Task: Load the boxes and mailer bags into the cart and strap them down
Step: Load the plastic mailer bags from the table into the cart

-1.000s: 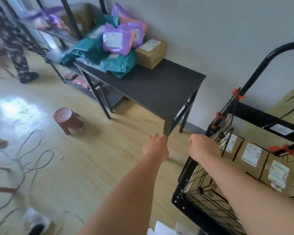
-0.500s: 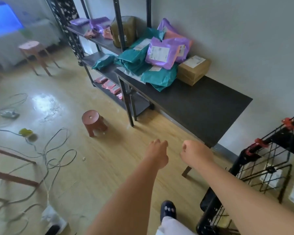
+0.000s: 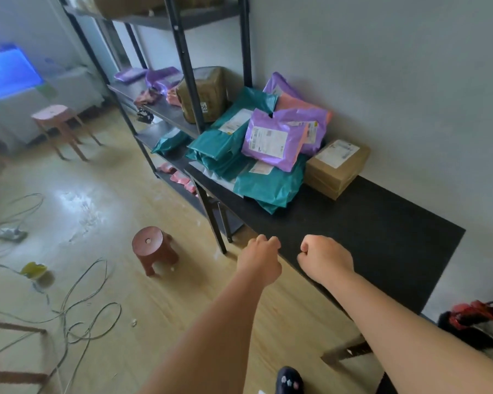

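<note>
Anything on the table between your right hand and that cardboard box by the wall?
No. In the head view, only bare black table lies between the right hand and the cardboard box; the teal mailer bags sit left of that line.

Your black metal cart with red clips (image 3: pixel 475 315) is cut off at the right edge. Labels on the purple plastic mailer bags (image 3: pixel 271 137) blur unreadable. Your curled fingers (image 3: pixel 305 247) hide both palms.
</note>
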`<action>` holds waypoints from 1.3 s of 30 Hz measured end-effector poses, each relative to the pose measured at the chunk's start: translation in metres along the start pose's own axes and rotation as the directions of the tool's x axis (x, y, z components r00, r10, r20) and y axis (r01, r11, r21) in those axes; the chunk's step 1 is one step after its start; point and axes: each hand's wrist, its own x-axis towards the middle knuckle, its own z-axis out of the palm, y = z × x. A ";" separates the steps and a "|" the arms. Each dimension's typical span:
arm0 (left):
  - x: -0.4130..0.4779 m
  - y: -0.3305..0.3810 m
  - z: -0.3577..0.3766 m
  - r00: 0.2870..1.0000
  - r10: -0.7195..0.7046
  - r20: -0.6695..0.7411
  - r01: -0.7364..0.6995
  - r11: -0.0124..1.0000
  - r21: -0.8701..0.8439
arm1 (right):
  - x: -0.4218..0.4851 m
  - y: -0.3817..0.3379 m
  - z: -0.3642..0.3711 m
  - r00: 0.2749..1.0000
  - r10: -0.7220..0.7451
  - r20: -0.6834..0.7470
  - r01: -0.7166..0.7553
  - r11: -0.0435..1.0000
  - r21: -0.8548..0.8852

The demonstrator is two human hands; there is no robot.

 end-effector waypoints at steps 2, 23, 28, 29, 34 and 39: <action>0.024 0.008 -0.007 1.000 0.015 0.021 -0.015 1.000 0.009 | 0.023 -0.002 -0.011 1.000 -0.010 0.000 0.010 1.000 0.019; 0.253 -0.001 -0.117 0.963 0.031 -0.268 -0.048 0.997 -0.059 | 0.205 -0.057 -0.115 0.927 -0.007 -0.376 0.084 0.979 0.187; 0.300 -0.027 -0.134 0.952 0.150 -0.267 -0.147 0.989 0.031 | 0.253 -0.086 -0.123 0.933 -0.025 -0.360 0.078 0.988 0.134; 0.308 -0.032 -0.137 0.944 0.176 -0.279 -0.168 0.984 0.053 | 0.260 -0.090 -0.123 0.933 -0.017 -0.359 0.071 0.988 0.137; 0.347 -0.053 -0.151 0.912 0.268 -0.310 -0.255 0.963 0.081 | 0.291 -0.104 -0.120 0.949 0.011 -0.314 0.018 0.996 0.088; 0.365 -0.060 -0.153 0.929 0.319 -0.187 -0.324 0.946 0.003 | 0.305 -0.109 -0.114 0.962 0.089 -0.259 -0.102 0.994 -0.035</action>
